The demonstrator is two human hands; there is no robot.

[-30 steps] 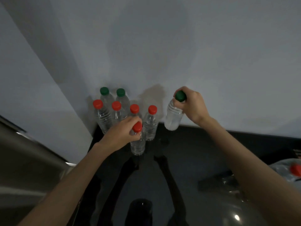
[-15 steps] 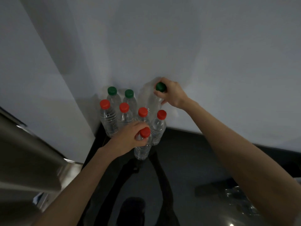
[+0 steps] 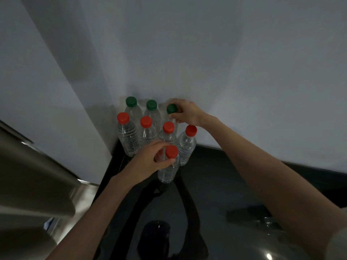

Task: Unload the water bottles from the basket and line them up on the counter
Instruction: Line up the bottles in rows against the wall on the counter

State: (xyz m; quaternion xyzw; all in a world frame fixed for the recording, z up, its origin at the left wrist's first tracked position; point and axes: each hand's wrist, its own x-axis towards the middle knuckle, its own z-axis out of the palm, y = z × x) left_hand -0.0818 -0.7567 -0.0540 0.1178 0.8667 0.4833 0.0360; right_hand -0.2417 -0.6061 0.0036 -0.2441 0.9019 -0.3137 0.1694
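Note:
Clear water bottles stand grouped in the counter's back left corner. Against the wall are two green-capped bottles (image 3: pixel 131 109) and a third green-capped bottle (image 3: pixel 172 109), whose neck my right hand (image 3: pixel 185 112) grips. In front stands a row of several red-capped bottles (image 3: pixel 127 134). Nearer to me, a single red-capped bottle (image 3: pixel 169 166) stands on the dark counter (image 3: pixel 216 184), and my left hand (image 3: pixel 150 161) holds its neck just under the cap. The basket cannot be made out in this view.
White walls meet in a corner behind the bottles. A steel appliance surface (image 3: pixel 33 175) lies at the left. On the glossy counter at lower right sit a dark flat object (image 3: pixel 247 215) and something clear (image 3: pixel 270 225).
My right hand carried the green-capped bottle left and back, from beside the red row to the wall next to the other green caps. My left hand stayed on the front red-capped bottle.

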